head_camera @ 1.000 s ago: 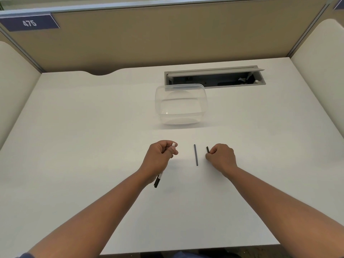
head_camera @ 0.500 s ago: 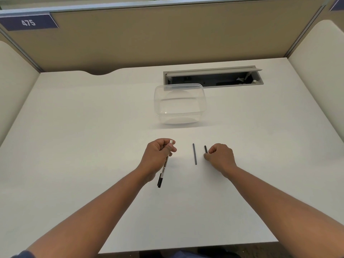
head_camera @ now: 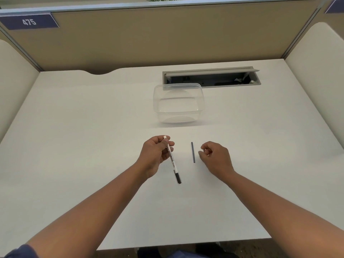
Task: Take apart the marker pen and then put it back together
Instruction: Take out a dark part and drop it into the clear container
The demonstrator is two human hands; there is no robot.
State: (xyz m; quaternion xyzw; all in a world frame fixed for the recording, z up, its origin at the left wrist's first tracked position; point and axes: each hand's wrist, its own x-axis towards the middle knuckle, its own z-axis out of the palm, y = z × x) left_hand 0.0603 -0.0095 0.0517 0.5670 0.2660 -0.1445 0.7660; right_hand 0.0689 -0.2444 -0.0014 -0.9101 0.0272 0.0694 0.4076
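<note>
I see a clear tub [head_camera: 178, 104] on the white desk [head_camera: 74, 146], far of centre. Just beyond it, to the right, a cable hatch [head_camera: 211, 77] stands open. Far left, a sign [head_camera: 28, 21] reads 475.

Both forearms are bare, with a dark blue sleeve [head_camera: 20, 251] edging the left arm.

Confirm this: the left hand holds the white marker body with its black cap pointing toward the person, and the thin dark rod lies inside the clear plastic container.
Not quite. The head view shows the thin dark rod lying on the bare white desk, between the two hands and nearer than the clear plastic container. The rest stands: the left hand holds the white marker body, black cap toward the person.
</note>
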